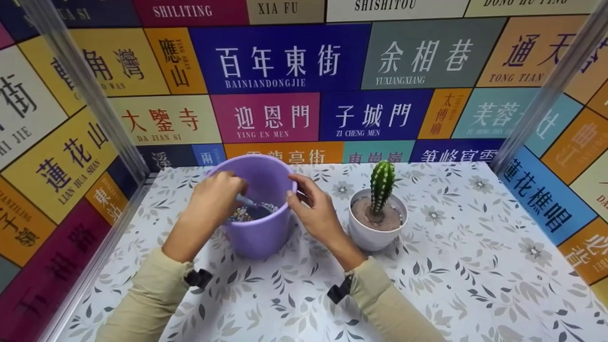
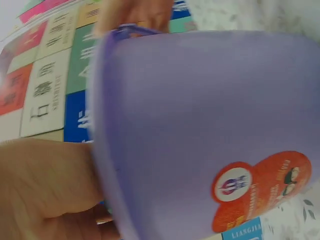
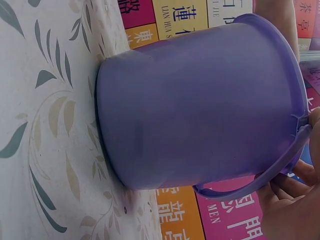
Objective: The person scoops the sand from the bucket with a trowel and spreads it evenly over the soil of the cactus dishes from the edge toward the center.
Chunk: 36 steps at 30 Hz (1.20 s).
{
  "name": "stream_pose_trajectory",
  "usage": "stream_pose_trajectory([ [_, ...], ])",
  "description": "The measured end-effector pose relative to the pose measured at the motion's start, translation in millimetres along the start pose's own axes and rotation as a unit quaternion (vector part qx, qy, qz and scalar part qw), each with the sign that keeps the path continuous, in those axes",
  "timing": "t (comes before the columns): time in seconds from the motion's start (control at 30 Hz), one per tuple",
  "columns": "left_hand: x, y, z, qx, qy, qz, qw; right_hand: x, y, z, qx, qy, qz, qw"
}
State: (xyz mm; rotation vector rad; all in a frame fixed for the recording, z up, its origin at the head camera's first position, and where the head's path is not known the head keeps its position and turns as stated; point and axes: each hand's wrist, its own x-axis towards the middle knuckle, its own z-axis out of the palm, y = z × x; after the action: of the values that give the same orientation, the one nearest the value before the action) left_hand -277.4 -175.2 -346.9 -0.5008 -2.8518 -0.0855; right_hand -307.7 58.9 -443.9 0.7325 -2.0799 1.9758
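A purple bucket (image 1: 259,240) stands upright on the table, with loose multicoloured gravel (image 1: 241,214) at its bottom. My left hand (image 1: 214,195) reaches in over the rim and grips the pale-blue handle of a small shovel (image 1: 246,201), whose darker end touches the gravel. On the bucket's right side, my right hand (image 1: 316,209) holds the rim between thumb and fingers. The right wrist view shows that hand (image 3: 295,200) beside the hanging bucket handle (image 3: 260,185). In the left wrist view the bucket wall (image 2: 165,115) hides the shovel, and an orange-red sticker (image 2: 262,192) shows on it.
Right of the bucket, a small cactus (image 1: 383,187) stands in a white pot (image 1: 375,237) filled with brownish soil, close to my right wrist. The table (image 1: 451,285) has a leaf-patterned cover. Colourful panels with lettering (image 1: 280,61) rise behind it and at both sides.
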Motion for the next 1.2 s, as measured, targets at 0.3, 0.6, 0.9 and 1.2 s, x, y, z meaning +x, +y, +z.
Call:
stream_pose_trajectory([
  [0.3, 3.4, 11.5, 0.3, 0.146, 0.019, -0.017, 0.989, 0, -3, -1.4, -0.003, -0.01, -0.002, 1.0],
  [0.6, 15.2, 25.6, 2.8, 0.167, -0.071, -0.062, 0.9814, -1, -2, -0.5, -0.015, 0.0, -0.003, 1.0],
  [0.9, 30.0, 8.9, 12.8, 0.177, -0.06, -0.021, 0.9821, -3, -4, -1.0, -0.023, 0.004, 0.003, 1.0],
  [1.2, 24.7, 1.5, 20.7, 0.114, -0.137, -0.025, 0.9836, -3, -4, -0.4, -0.024, 0.005, 0.003, 1.0],
])
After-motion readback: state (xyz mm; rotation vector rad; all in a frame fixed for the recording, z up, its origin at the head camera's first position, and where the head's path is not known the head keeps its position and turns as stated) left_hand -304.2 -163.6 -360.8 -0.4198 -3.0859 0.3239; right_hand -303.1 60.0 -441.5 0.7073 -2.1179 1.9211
